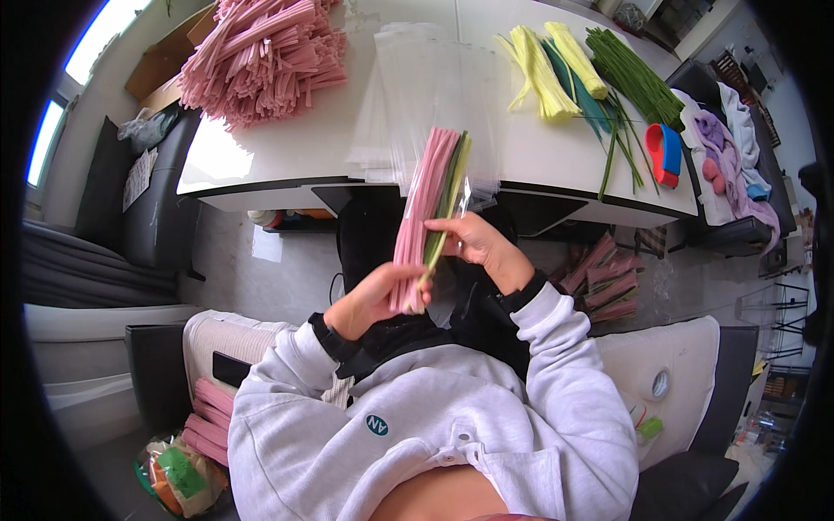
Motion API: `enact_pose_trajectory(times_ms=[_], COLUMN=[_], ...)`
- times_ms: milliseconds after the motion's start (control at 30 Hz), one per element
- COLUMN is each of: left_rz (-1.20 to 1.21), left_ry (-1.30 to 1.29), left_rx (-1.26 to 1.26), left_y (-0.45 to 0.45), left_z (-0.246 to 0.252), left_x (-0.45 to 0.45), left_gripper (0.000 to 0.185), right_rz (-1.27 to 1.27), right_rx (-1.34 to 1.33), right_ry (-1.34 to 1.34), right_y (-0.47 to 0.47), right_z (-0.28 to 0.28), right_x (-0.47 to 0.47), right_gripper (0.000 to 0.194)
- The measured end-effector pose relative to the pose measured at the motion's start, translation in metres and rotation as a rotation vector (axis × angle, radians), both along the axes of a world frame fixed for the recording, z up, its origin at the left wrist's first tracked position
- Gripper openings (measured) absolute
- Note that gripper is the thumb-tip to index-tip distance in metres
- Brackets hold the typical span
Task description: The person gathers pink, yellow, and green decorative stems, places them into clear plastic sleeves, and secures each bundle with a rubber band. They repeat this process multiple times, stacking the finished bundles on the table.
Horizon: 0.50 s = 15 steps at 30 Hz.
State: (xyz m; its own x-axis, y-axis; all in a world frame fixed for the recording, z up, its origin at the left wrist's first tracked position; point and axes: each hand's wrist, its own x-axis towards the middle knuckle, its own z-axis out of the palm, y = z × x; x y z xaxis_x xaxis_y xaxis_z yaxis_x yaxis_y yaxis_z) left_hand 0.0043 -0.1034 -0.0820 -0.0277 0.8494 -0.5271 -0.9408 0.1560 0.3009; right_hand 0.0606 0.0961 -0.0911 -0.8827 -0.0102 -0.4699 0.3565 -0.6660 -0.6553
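A long bundle of pink fuzzy stems (pixel 425 189), with green and yellow stems along its right side, is held slantwise over my lap. Clear plastic shows around the bundle's right side. My left hand (pixel 378 293) is closed around its lower end. My right hand (pixel 479 244) pinches the bundle at mid-length from the right. Just beyond its upper end, clear plastic sleeves (pixel 423 84) lie stacked and fanned on the white table (pixel 306 153).
A large pile of pink stems (pixel 267 65) lies at the table's back left. Yellow stems (pixel 544 78), dark green stems (pixel 632 75) and a red-and-blue band (pixel 662 155) are at the right. Wrapped pink bundles (pixel 606 280) rest low at right. A roll of tape (pixel 661 384) sits on the seat.
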Motion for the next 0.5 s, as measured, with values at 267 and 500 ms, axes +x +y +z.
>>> enact_pose_trajectory(times_ms=[267, 500], left_rz=[-0.074, -0.296], left_ry=[0.128, 0.466], left_rx=[-0.041, -0.292], left_y=[0.018, 0.006], left_z=[0.015, 0.025], left_x=[-0.008, 0.004], left_gripper=[0.047, 0.038], right_rz=[0.048, -0.096], right_rx=[0.11, 0.173], right_ry=[-0.002, 0.072], right_y=[0.01, 0.004], right_z=[0.015, -0.007], right_x=[0.02, 0.025], right_gripper=[0.045, 0.035])
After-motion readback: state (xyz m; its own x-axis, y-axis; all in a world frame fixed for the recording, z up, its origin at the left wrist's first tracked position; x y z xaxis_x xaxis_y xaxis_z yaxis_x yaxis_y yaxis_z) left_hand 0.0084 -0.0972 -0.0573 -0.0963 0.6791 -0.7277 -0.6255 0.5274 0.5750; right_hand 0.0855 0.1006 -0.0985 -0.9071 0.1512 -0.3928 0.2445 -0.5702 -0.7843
